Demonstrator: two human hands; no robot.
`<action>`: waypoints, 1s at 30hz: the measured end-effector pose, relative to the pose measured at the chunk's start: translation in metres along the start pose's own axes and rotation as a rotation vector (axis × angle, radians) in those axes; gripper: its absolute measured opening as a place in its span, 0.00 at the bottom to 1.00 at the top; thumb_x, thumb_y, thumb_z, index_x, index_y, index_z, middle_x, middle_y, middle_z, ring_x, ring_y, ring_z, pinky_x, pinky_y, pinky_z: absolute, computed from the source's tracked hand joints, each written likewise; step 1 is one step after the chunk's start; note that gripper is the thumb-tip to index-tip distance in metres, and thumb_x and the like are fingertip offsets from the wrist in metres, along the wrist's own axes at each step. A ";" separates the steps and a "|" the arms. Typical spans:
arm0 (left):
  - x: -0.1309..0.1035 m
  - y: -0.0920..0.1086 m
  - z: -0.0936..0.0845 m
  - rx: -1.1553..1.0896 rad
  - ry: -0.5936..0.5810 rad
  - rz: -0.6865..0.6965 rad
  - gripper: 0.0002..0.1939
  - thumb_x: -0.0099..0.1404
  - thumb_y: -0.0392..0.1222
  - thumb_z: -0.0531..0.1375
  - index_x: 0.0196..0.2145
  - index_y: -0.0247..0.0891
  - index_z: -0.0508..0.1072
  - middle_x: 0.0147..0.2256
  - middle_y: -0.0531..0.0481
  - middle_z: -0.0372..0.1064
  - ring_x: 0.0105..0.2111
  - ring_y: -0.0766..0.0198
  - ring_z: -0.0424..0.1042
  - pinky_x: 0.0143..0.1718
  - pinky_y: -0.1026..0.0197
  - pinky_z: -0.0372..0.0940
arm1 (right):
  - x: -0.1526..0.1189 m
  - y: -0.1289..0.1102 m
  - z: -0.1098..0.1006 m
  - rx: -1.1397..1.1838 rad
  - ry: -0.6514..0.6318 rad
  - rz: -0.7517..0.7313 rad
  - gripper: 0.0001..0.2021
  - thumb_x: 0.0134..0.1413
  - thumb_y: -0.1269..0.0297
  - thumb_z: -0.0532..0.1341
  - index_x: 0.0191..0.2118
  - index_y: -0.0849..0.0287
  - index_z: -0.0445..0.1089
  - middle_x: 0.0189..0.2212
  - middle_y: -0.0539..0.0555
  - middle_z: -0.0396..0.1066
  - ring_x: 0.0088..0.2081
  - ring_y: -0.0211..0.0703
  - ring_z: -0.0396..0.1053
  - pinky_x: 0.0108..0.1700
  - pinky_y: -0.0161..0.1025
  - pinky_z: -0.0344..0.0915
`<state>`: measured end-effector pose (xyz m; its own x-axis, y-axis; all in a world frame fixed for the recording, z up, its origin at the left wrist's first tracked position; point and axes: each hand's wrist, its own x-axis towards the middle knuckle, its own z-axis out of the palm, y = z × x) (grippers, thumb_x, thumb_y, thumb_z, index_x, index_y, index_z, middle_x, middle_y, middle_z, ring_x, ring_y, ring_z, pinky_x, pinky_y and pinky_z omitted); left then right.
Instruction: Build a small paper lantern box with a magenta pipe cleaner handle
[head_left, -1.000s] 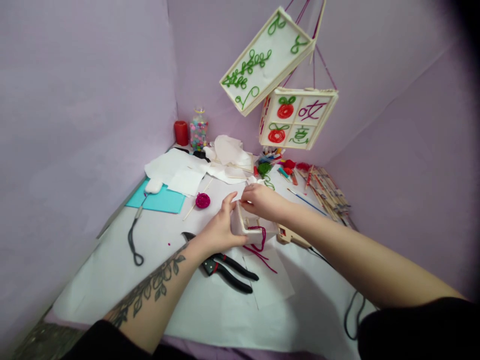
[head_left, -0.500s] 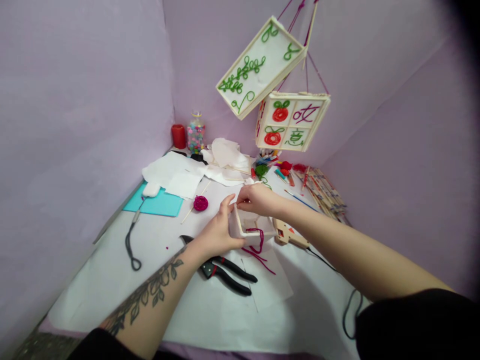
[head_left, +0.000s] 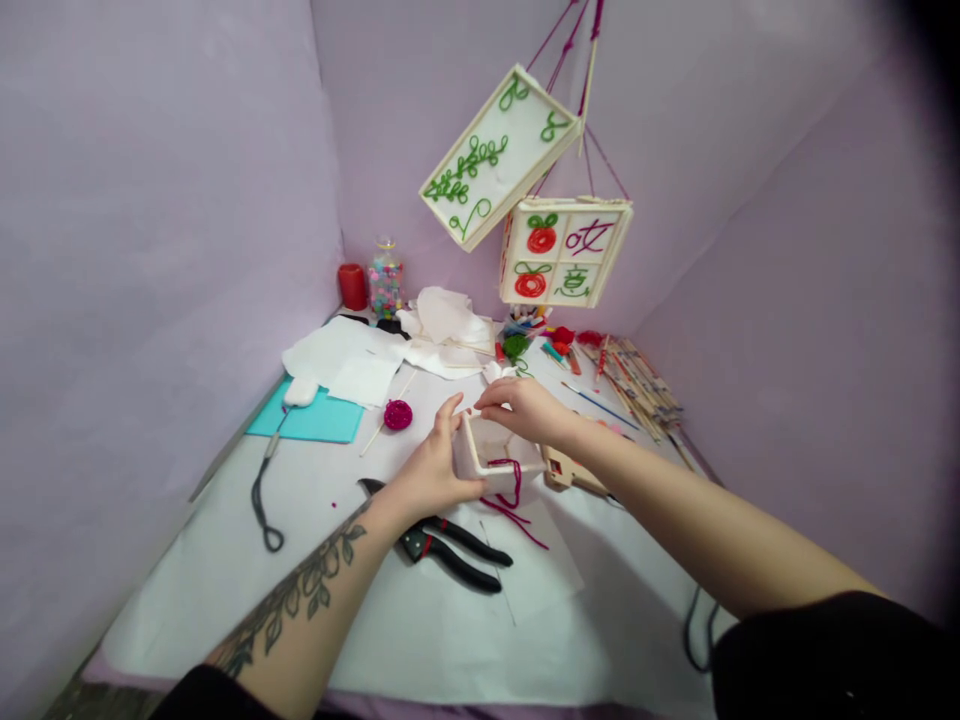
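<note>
A small white open-topped box [head_left: 491, 478] sits in the middle of the table, with magenta yarn [head_left: 516, 487] hanging over its near side. My left hand [head_left: 439, 465] grips the box by its left side, thumb along the near face. At the box's far left corner is my right hand [head_left: 517, 408], its fingers pinched together; whatever they hold is too small to make out. Black-handled cutters [head_left: 457, 555] lie just in front of the box, partly behind my left wrist. To the right, a beige glue gun [head_left: 566, 472] is partly covered by my right forearm.
Two decorated lantern panels [head_left: 499, 160] hang above the back. White paper [head_left: 345, 350], a turquoise sheet [head_left: 330, 420] and a magenta yarn coil [head_left: 398, 414] lie left. Stick bundles [head_left: 641, 385] lie at the back right, a bead jar [head_left: 385, 285] at the back left.
The head view has shifted slightly, moving the hanging lanterns left and lower in the picture. My right hand has shifted slightly at the box's far corner; my left hand keeps its hold.
</note>
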<state>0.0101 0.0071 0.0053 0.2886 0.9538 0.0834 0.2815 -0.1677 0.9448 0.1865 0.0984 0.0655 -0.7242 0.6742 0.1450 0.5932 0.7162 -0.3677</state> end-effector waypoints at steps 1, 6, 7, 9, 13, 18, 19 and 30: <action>0.000 0.000 0.000 0.000 -0.003 -0.003 0.61 0.48 0.38 0.70 0.68 0.43 0.33 0.65 0.31 0.51 0.61 0.46 0.62 0.61 0.41 0.56 | 0.000 0.000 0.000 0.011 -0.008 0.001 0.08 0.56 0.75 0.62 0.38 0.63 0.79 0.36 0.58 0.79 0.39 0.46 0.74 0.46 0.40 0.66; 0.001 0.001 -0.001 -0.006 -0.007 -0.009 0.61 0.49 0.37 0.69 0.68 0.45 0.32 0.65 0.33 0.51 0.61 0.48 0.62 0.62 0.43 0.55 | 0.005 -0.004 -0.006 0.062 -0.024 0.006 0.12 0.52 0.79 0.60 0.37 0.61 0.79 0.36 0.57 0.78 0.39 0.44 0.73 0.44 0.38 0.65; 0.001 0.001 -0.001 -0.010 -0.009 -0.013 0.62 0.49 0.37 0.69 0.68 0.45 0.31 0.66 0.33 0.50 0.61 0.49 0.61 0.62 0.43 0.54 | 0.005 -0.004 -0.007 0.058 -0.021 0.018 0.11 0.52 0.79 0.60 0.37 0.62 0.79 0.36 0.57 0.78 0.38 0.44 0.73 0.44 0.38 0.65; 0.001 0.001 -0.001 -0.010 -0.014 -0.032 0.62 0.49 0.37 0.69 0.68 0.45 0.31 0.67 0.31 0.47 0.63 0.48 0.58 0.63 0.42 0.52 | 0.004 -0.003 -0.007 0.018 -0.037 0.028 0.09 0.53 0.76 0.62 0.37 0.62 0.80 0.36 0.58 0.77 0.38 0.44 0.73 0.43 0.39 0.65; 0.001 0.003 0.000 0.006 -0.023 -0.063 0.64 0.49 0.37 0.69 0.69 0.42 0.28 0.67 0.28 0.45 0.66 0.47 0.51 0.64 0.42 0.51 | 0.005 -0.005 -0.002 -0.175 -0.103 -0.031 0.08 0.55 0.73 0.63 0.38 0.62 0.80 0.35 0.58 0.76 0.39 0.46 0.71 0.43 0.39 0.64; 0.000 0.005 -0.001 0.028 -0.022 -0.064 0.65 0.48 0.37 0.70 0.69 0.43 0.28 0.67 0.31 0.47 0.65 0.48 0.54 0.63 0.42 0.53 | 0.006 -0.018 0.001 -0.376 -0.138 -0.132 0.10 0.57 0.74 0.61 0.28 0.66 0.78 0.29 0.61 0.73 0.36 0.49 0.66 0.39 0.42 0.60; 0.000 0.005 -0.001 0.033 -0.022 -0.062 0.65 0.48 0.37 0.70 0.69 0.43 0.28 0.67 0.32 0.48 0.65 0.48 0.54 0.63 0.42 0.52 | 0.006 -0.021 0.001 -0.422 -0.147 -0.168 0.10 0.57 0.74 0.61 0.27 0.66 0.78 0.28 0.61 0.72 0.35 0.48 0.65 0.38 0.42 0.60; -0.001 0.006 -0.001 0.068 -0.006 -0.081 0.66 0.48 0.39 0.70 0.69 0.43 0.27 0.66 0.32 0.50 0.63 0.45 0.59 0.61 0.43 0.57 | -0.010 -0.008 0.003 -0.461 -0.001 -0.390 0.06 0.60 0.72 0.60 0.33 0.63 0.75 0.31 0.58 0.73 0.36 0.48 0.64 0.38 0.42 0.59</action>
<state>0.0106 0.0057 0.0113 0.2675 0.9635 0.0059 0.3655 -0.1071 0.9246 0.1881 0.0852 0.0644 -0.9190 0.3462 0.1885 0.3751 0.9151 0.1481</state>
